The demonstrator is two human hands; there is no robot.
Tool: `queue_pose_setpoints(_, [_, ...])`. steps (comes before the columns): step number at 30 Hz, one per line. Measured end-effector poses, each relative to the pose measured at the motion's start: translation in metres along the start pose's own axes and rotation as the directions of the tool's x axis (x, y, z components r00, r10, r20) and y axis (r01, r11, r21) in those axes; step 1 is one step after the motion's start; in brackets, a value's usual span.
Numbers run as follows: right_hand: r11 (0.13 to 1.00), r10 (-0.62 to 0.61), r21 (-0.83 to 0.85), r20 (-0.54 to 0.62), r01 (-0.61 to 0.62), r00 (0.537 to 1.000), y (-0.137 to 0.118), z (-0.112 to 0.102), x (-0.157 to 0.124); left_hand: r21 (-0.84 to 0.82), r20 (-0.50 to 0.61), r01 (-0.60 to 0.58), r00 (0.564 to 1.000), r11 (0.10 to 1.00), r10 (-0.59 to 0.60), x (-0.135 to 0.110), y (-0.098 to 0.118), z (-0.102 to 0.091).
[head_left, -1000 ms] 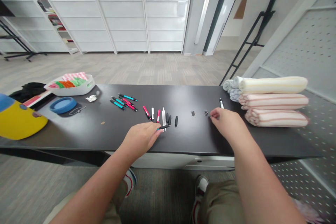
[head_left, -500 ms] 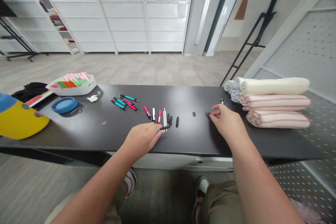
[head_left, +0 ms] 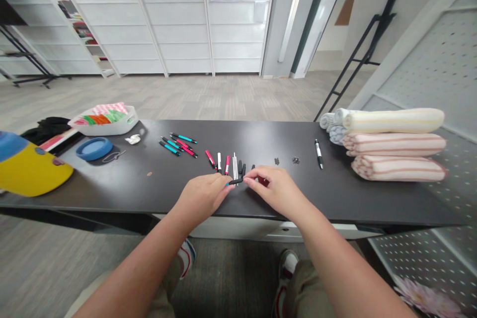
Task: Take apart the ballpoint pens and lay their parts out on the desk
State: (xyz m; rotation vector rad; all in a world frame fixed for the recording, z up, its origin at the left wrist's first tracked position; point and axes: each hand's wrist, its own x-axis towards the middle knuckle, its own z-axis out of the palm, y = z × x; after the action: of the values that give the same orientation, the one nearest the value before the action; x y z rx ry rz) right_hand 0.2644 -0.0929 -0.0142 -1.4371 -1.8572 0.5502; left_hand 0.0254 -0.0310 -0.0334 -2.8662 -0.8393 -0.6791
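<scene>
My left hand (head_left: 204, 194) is closed round a pen (head_left: 235, 181) with a black grip and a bit of turquoise barrel showing. At the pen's right end, my right hand (head_left: 272, 186) pinches thumb and finger together; anything between them is too small to make out. Just beyond the hands lie white refill tubes (head_left: 235, 164), black grips (head_left: 242, 167), a white pen barrel (head_left: 219, 161) and pink pen barrels (head_left: 227, 165). Two small clusters of dark parts, one nearer (head_left: 276, 161) and one farther right (head_left: 295, 160), rest on the black table (head_left: 257, 139).
Turquoise and pink pens (head_left: 179, 145) lie left of centre, and a white-and-black pen (head_left: 319, 154) lies to the right. Rolled towels (head_left: 395, 145) are stacked at the right end. A white basket (head_left: 106, 128), blue ring-shaped object (head_left: 94, 149) and yellow cap (head_left: 35, 171) occupy the left.
My right hand has moved left from the small dark parts to the tip of the pen. The left hand keeps its hold on the pen in about the same place.
</scene>
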Motion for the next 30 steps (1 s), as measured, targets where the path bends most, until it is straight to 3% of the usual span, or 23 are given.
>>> queue_pose_setpoints(14, [0.987, 0.138, 0.086, -0.010, -0.136, 0.990, 0.010, -0.004, -0.002, -0.002, 0.020, 0.011, 1.000, 1.000, -0.011, -0.001, 0.000, 0.001])
queue_pose_setpoints(23, [0.997, 0.011, 0.074, 0.054, -0.015, 0.998, -0.001, 0.011, 0.000, -0.010, 0.032, -0.023, 0.999, 1.000, 0.024, -0.001, 0.000, 0.001])
queue_pose_setpoints(30, [0.995, 0.019, 0.093, 0.083, -0.027, 0.996, 0.001, 0.006, 0.001, -0.001, 0.013, -0.054, 0.998, 0.999, 0.054, -0.003, -0.002, 0.008])
